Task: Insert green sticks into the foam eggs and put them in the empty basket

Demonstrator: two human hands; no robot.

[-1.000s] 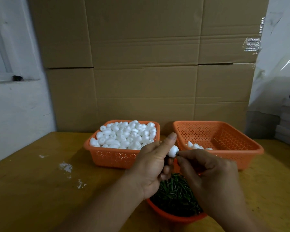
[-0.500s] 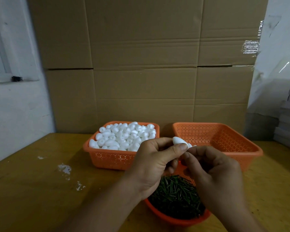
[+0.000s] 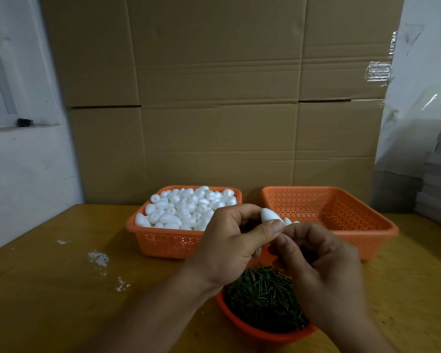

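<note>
I see the left hand [image 3: 229, 247] pinching a white foam egg [image 3: 270, 215] between thumb and fingers above the green sticks [image 3: 264, 299], right hand [image 3: 323, 266] fingers curled against it, contents hidden, near basket [image 3: 367, 234] beside.

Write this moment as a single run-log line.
left hand: pinches foam egg | right hand: fingers curled at egg, stick hidden | right basket: few eggs | stick bowl: full
</note>
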